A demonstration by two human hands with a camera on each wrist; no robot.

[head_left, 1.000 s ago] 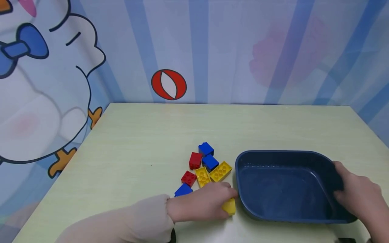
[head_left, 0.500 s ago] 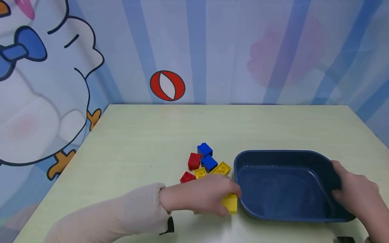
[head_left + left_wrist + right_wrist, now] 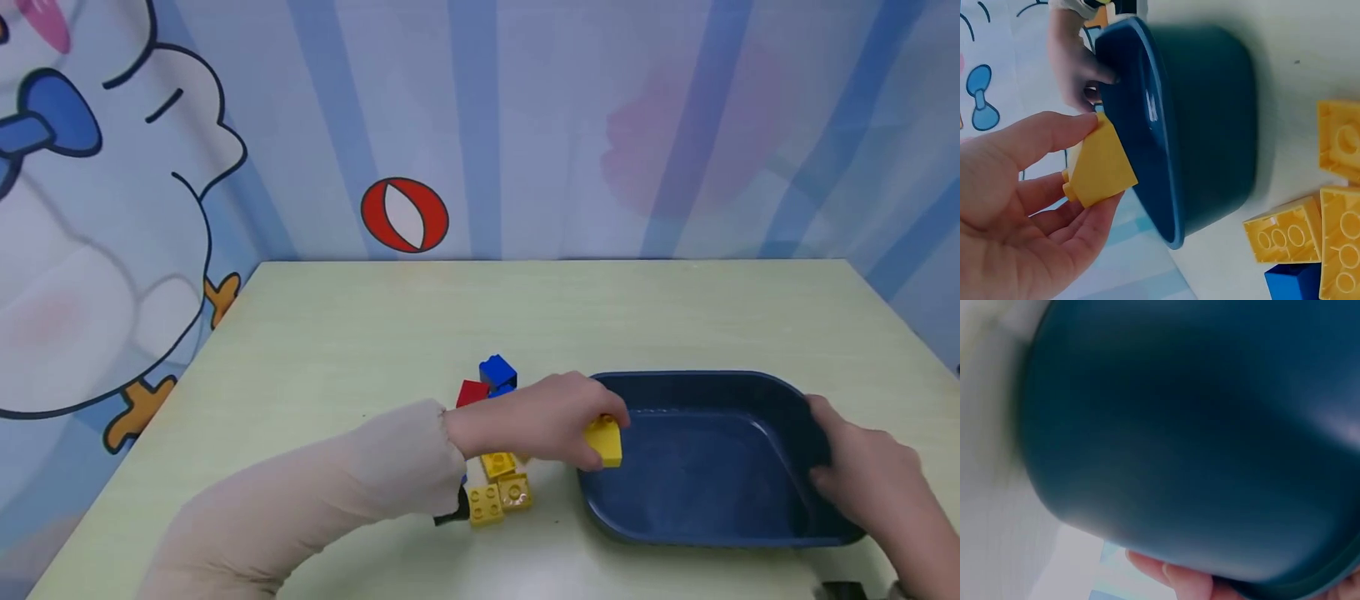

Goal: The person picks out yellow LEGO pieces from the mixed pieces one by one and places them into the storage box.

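Observation:
My left hand (image 3: 547,417) pinches a yellow brick (image 3: 604,440) and holds it in the air over the left rim of the dark blue tub (image 3: 712,533). In the left wrist view the yellow brick (image 3: 1100,165) sits between thumb and fingers, right beside the tub's rim (image 3: 1147,125). My right hand (image 3: 862,475) grips the tub's right rim, thumb inside. The right wrist view shows the tub's outer wall (image 3: 1197,437) close up, with fingertips (image 3: 1179,578) under it. The tub holds nothing that I can see.
Loose bricks lie on the pale green table (image 3: 337,350) left of the tub: yellow ones (image 3: 498,492), a red one (image 3: 471,392) and a blue one (image 3: 497,371), partly hidden by my left arm. A cartoon-print curtain (image 3: 150,167) closes off the back and left.
My left hand has lifted the yellow brick off the table and carried it up and right, from beside the tub to over its left rim. Two yellow bricks it covered now show.

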